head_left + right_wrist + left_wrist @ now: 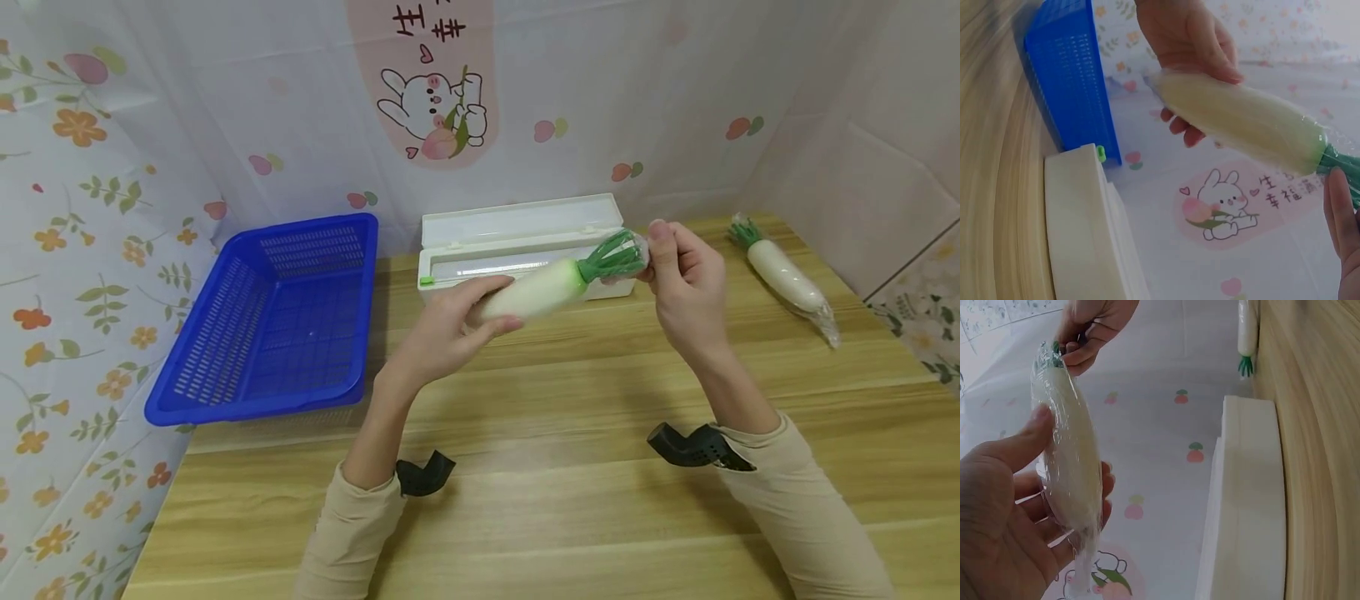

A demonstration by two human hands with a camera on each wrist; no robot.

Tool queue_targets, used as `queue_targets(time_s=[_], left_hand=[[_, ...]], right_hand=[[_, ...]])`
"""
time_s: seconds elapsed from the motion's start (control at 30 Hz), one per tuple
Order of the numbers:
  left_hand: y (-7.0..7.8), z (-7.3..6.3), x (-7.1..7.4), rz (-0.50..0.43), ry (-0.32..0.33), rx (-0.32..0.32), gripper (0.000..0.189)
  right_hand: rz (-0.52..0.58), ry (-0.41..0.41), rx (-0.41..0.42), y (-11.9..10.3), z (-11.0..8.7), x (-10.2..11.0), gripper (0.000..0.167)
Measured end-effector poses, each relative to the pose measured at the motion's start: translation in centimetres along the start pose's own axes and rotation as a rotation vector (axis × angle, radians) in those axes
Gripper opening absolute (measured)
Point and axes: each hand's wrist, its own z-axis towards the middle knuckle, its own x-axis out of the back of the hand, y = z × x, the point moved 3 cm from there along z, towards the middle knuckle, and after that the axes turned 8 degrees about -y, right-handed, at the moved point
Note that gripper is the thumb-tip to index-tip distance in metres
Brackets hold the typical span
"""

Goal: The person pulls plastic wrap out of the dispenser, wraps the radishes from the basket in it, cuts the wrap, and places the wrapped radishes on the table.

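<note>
Two wrapped white radishes: one held at frame centre (pixel 551 283), one lying upper right (pixel 783 275). One blue basket (pixel 225 333), left. One white film dispenser box (pixel 517 233), top centre. Two hands: left (pixel 450 329), right (pixel 686 283).

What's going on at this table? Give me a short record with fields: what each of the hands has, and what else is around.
left hand: left hand grips the white body of the wrapped radish
right hand: right hand pinches the radish's green leafy end
wrapping: clear film covers the radish, seen in the left wrist view
behind it: white film dispenser box, lid open
left side: blue basket, nothing seen in it
right side: second wrapped radish lying on the wooden table
</note>
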Motion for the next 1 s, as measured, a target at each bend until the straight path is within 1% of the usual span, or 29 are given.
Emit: queue_targets(time_s=[0.07,0.13,0.23,0.33,0.43,0.47,0.53,0.57,0.7,0.77,0.83,0.9,0.97,1.0], left_hand=[[0.0,0.1,-0.3,-0.009,-0.026,-0.011,0.050],[0.0,0.3,-0.5,-0.021,-0.046,-0.032,0.052],[0.1,0.4,-0.6,-0.010,-0.053,-0.061,0.051],[0.2,0.4,-0.7,0.033,-0.018,-0.068,0.047],[0.3,0.4,-0.8,0.066,0.040,-0.057,0.045],[0.3,0.4,-0.9,0.068,0.060,-0.053,0.045],[0.3,0.4,-1.0,0.066,0.099,-0.047,0.045],[0.2,0.4,-1.2,0.062,0.118,-0.043,0.046],[0.2,0.5,-1.7,0.026,0.195,-0.037,0.045],[0.2,0.6,-2.1,0.002,0.238,-0.036,0.044],[0.2,0.8,-2.5,-0.042,0.268,-0.042,0.042],[0.2,1.1,-3.1,-0.084,0.285,-0.040,0.041],[0.1,1.3,-3.7,-0.121,0.281,-0.021,0.040],[0.1,1.4,-4.0,-0.137,0.275,-0.005,0.039]], right_hand=[[-0.006,0.002,0.009,0.1,0.0,0.0,0.040],[0.014,0.005,0.010,0.2,-0.1,0.1,0.039],[0.059,-0.003,0.012,0.2,-0.1,0.1,0.035],[0.203,-0.053,0.033,0.1,-0.1,-0.1,0.027],[0.358,-0.125,0.037,0.3,-0.1,-0.4,0.019],[0.383,-0.150,0.033,0.4,-0.1,-0.5,0.018],[0.385,-0.198,0.021,0.7,-0.1,-0.7,0.019],[0.403,-0.218,0.008,0.9,-0.2,-0.8,0.022],[0.413,-0.289,-0.036,1.6,-0.4,-1.3,0.041],[0.388,-0.322,-0.065,1.9,-0.5,-1.7,0.051],[0.310,-0.370,-0.098,2.2,-0.7,-2.1,0.055],[0.224,-0.421,-0.137,2.5,-1.0,-2.6,0.056],[0.152,-0.457,-0.182,2.8,-1.4,-3.0,0.054],[0.124,-0.461,-0.200,3.0,-1.5,-3.2,0.051]])
